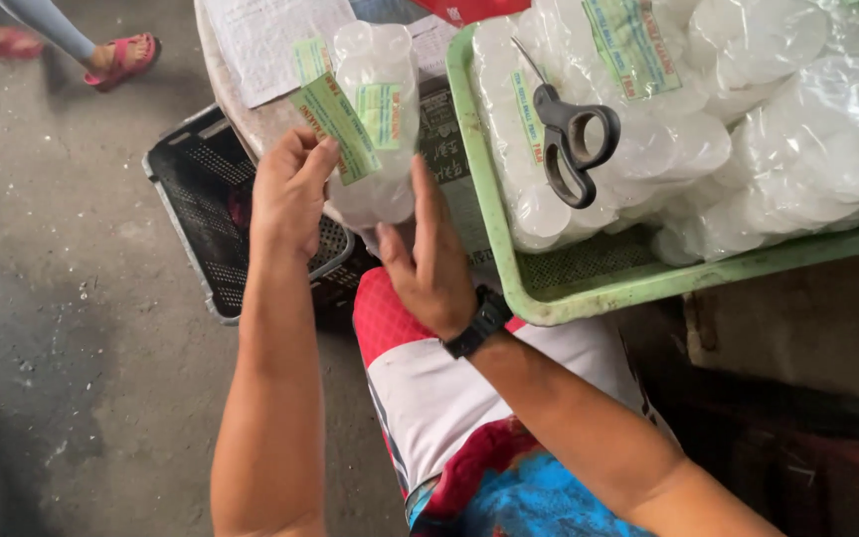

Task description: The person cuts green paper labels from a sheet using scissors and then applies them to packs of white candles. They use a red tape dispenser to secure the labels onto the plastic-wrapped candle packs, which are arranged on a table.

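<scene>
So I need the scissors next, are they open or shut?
Shut: the scissors lie on the packets, blades together.
</scene>
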